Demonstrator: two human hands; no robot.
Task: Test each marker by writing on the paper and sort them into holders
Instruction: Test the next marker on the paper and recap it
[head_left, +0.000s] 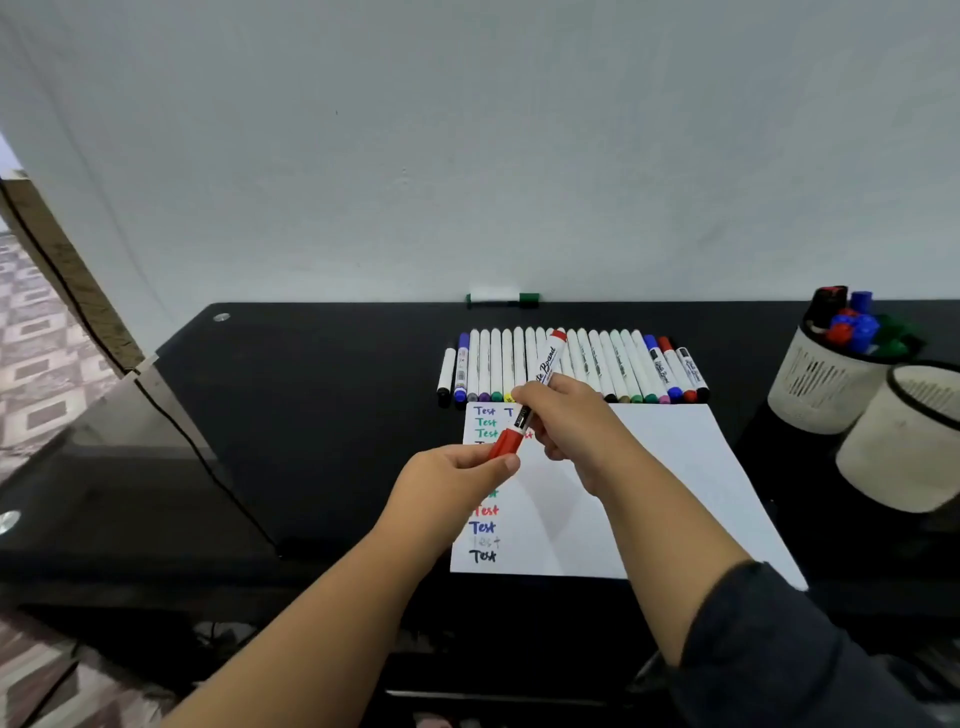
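Observation:
My right hand (569, 421) grips the white barrel of a red whiteboard marker (543, 371) above the paper. My left hand (457, 478) pinches the marker's red cap (506, 441) at its lower end. The white paper (649, 467) lies on the black desk with "Test" written down its left side in several colours. A row of several markers (571, 366) lies just beyond the paper. At the right stand two white mesh holders: the far holder (821, 384) has red, blue, green and black markers in it, and the near holder (904, 447) shows no contents from here.
A green-capped marker (501, 298) lies at the back edge of the black desk (311, 415), against the wall. A cable runs along the desk's left edge. A lower dark glass surface (104, 499) sits to the left.

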